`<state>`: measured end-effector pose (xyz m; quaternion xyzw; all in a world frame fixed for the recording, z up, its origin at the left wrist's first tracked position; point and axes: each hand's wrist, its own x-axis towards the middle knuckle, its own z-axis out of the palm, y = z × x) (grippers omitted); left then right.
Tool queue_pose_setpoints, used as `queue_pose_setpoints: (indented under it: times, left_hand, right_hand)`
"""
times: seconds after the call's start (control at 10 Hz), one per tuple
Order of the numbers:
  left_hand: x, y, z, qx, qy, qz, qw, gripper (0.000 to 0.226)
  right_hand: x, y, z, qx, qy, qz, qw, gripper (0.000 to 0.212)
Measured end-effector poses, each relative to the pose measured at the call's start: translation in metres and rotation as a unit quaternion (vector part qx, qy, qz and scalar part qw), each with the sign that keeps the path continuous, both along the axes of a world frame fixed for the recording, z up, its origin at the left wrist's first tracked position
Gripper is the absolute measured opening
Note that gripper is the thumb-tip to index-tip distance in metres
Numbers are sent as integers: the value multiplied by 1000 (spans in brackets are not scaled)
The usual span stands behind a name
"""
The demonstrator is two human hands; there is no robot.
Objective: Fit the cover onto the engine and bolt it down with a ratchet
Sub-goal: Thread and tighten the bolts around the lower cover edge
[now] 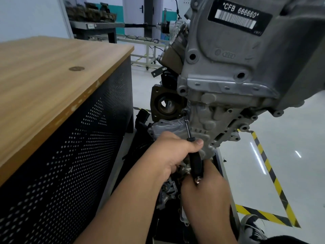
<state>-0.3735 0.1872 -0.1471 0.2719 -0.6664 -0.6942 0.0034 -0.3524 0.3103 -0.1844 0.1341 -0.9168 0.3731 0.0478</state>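
A wooden-topped bench with black perforated steel sides (52,95) stands close on the left, leaving a narrow gap beside the grey cast-aluminium engine (228,81). The left hand (173,152) curls round the black-handled ratchet (194,161), thumb on top. The right hand (207,182) seems to grip its lower end, low against the grey ribbed cover (202,124)

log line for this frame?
phase: bolting | left hand: grips ratchet | right hand: holds handle end | engine: on stand | bench: left
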Motion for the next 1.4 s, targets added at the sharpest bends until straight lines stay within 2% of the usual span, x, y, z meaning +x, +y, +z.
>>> queue_pose_setpoints:
  times: [0.1,0.2,0.3,0.4,0.5,0.6,0.7,0.8,0.9,1.0,1.1,1.2,1.3,1.4]
  left_hand:
    - [3,9,-1,-4,0,35,999,41]
    - [9,16,2,26,-20,29,999,27]
    - [18,17,1,36,-26,6,999,27]
    - [28,23,-2,30,-16,7,999,34]
    - [37,33,-3,32,-15,12,999,31]
    - [43,39,2,55,-18,-1,998,27]
    - [48,44,3,74,-23,-32,997,30]
    - [52,55,-1,105,-19,-47,993,34]
    - [54,59,-1,133,-12,-44,990,33]
    - [55,59,4,153,-11,-33,988,33]
    - [55,59,2,123,-11,-17,992,36]
    - [56,61,-4,107,-7,-31,994,40]
    - [54,62,-7,97,-1,-8,995,33]
    - [53,61,-8,129,21,19,991,33]
  right_hand:
    - [11,-6,7,-338,-279,1,899,30]
    - [24,-9,12,-644,-523,35,557,21]
    - [38,-5,16,-613,-494,-27,616,21]
    - [39,11,7,-207,-158,-53,964,11]
    - [40,29,1,6,32,-19,999,17]
    - [47,35,4,-117,-55,0,992,21]
    - [48,48,8,-428,-365,11,827,22]
    - [57,57,22,-600,-514,1,613,16]
    - [57,66,20,-295,-238,-31,925,10]
    - [48,70,22,58,43,-11,997,12]
    - [50,63,23,-162,-119,3,980,20]
    - [51,53,18,-547,-488,24,680,19]
    - [57,43,21,-624,-543,-18,562,15]
    - [52,49,3,-259,-184,-27,948,12]
